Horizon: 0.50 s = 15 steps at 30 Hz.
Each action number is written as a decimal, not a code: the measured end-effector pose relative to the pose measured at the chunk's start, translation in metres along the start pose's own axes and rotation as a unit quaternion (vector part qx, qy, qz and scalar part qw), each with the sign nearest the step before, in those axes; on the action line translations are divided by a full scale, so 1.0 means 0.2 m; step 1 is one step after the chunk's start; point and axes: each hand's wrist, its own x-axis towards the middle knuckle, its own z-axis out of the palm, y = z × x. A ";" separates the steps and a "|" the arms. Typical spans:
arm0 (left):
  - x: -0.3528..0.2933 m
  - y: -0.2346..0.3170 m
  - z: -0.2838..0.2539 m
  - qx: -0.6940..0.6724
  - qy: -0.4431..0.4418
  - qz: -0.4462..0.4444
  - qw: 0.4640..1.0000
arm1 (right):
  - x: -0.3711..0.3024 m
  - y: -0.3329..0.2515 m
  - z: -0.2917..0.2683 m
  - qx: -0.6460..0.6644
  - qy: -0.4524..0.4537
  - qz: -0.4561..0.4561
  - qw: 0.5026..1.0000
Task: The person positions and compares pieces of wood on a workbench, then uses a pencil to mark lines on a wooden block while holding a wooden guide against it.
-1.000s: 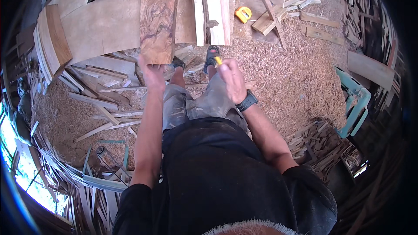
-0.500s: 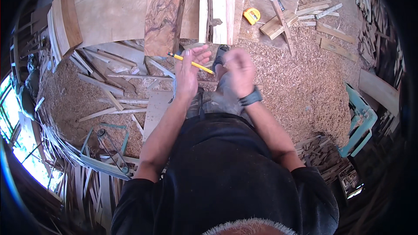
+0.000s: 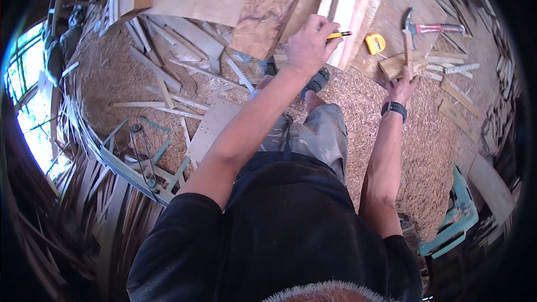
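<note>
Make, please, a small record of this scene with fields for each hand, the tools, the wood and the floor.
left hand: holds a slim yellow pencil
right hand: at the near end of a thin wooden strip; exact grip unclear
tools: boxy yellow tape measure; claw hammer with red-and-black handle, head near the strip's far end
wood: brown board with dark swirling grain; long pale boards, right of it
floor: light brown wood shavings
</note>
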 end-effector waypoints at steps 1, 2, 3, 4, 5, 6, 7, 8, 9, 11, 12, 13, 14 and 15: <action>0.00 -0.01 0.00 -0.008 0.022 0.009 1.000 | -0.02 0.00 0.02 0.014 -0.003 -0.024 1.000; 0.00 -0.03 0.00 0.001 0.028 0.004 1.000 | -0.03 0.00 0.04 0.027 -0.005 -0.048 0.998; 0.01 -0.04 0.00 -0.020 0.019 0.001 1.000 | -0.04 -0.01 0.04 0.051 0.003 -0.041 0.998; 0.01 -0.05 -0.01 -0.041 0.010 -0.002 0.999 | -0.05 -0.01 0.07 0.050 -0.001 -0.041 0.998; 0.01 -0.06 -0.02 -0.048 0.008 0.000 0.999 | -0.07 0.00 0.10 0.027 0.009 -0.073 0.997; 0.01 -0.06 -0.02 -0.050 0.009 0.000 0.999 | -0.08 -0.01 0.11 0.002 0.023 -0.106 0.994; 0.01 -0.05 -0.02 -0.065 -0.001 -0.006 0.998 | -0.01 0.01 0.09 0.011 0.044 -0.143 0.989; 0.01 -0.03 -0.02 -0.081 -0.010 -0.012 0.997 | 0.06 0.03 0.04 0.008 0.052 -0.148 0.988; 0.01 -0.04 -0.02 -0.086 -0.011 -0.012 0.996 | 0.06 0.02 0.04 0.017 0.041 -0.151 0.988; 0.01 -0.06 -0.03 -0.146 0.019 -0.050 0.988 | 0.06 0.02 0.05 0.056 0.051 -0.159 0.984; 0.00 -0.07 -0.04 -0.156 0.042 -0.063 0.985 | 0.06 0.02 0.04 0.053 0.062 -0.164 0.983; -0.01 -0.12 -0.05 -0.151 0.064 -0.065 0.984 | 0.06 0.00 0.04 0.078 0.060 -0.173 0.980; -0.01 -0.17 -0.04 -0.156 0.098 -0.066 0.981 | 0.05 0.00 0.04 0.102 0.058 -0.184 0.976; -0.01 -0.20 -0.06 -0.159 0.072 -0.122 0.977 | 0.00 -0.02 0.05 0.160 0.095 -0.175 0.967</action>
